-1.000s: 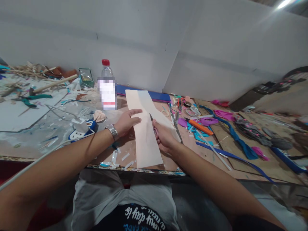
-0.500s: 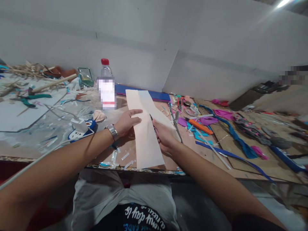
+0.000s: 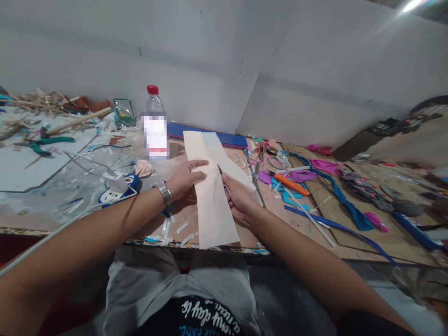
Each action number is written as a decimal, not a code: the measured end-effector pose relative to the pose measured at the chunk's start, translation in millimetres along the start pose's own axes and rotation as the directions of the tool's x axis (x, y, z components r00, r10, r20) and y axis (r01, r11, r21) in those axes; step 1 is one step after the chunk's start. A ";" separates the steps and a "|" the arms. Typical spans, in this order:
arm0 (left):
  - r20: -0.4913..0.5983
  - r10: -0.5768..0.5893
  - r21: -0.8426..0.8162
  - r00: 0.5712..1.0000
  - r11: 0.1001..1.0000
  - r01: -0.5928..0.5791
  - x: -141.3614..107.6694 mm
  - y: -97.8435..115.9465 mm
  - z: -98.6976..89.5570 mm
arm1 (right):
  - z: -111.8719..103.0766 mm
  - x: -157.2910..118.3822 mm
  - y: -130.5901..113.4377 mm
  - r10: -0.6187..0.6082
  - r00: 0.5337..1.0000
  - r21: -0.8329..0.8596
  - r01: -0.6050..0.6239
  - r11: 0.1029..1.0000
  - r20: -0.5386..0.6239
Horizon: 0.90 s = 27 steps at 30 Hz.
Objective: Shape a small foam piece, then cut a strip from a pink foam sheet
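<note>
A pale cream sheet of paper [image 3: 215, 205] lies lengthwise before me, split by a long cut into a left strip and a wider right part. My left hand [image 3: 185, 177] grips its left edge, thumb and index finger on top; the other fingers are mostly hidden. At the cut, my right hand [image 3: 238, 193] is closed on scissors [image 3: 220, 170]. Their dark blade tip shows at the cut, and part of a pinkish handle is visible at the fingers. The right part of the sheet passes behind my right hand.
A red-capped bottle [image 3: 154, 100] stands behind my left hand. To the left are a blue-white power strip [image 3: 119, 189] with cables and green-handled pliers [image 3: 44, 144]. An orange cutter [image 3: 290, 184], purple scraps and a blue ribbon [image 3: 336, 191] lie to the right.
The scissors' blade shows slightly more above the sheet, and the lower end of the left strip has shifted slightly toward me. Both hands stay nearly in place.
</note>
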<state>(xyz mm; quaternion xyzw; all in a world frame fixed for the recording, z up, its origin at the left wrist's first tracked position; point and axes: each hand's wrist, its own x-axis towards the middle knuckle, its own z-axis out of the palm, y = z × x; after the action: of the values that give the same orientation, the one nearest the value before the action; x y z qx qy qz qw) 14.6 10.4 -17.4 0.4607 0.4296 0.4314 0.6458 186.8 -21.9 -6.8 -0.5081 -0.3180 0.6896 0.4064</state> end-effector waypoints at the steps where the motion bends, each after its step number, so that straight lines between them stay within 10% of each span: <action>1: -0.001 -0.001 0.005 1.000 1.000 0.001 -0.7 0.7 0.5 | 0.1 -0.2 0.0 -0.002 1.000 0.000 0.002 1.000 0.007; 27: 0.003 -0.011 0.021 1.000 1.000 0.011 -6.1 9.5 4.7 | -2.8 2.6 -1.1 -0.083 0.995 0.013 0.082 0.997 0.058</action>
<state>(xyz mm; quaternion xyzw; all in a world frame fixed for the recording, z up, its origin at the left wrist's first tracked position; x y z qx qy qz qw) 15.9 5.6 -6.3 0.4657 0.4355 0.4226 0.6441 189.4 -19.0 -7.8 -0.4721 -0.3469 0.6884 0.4277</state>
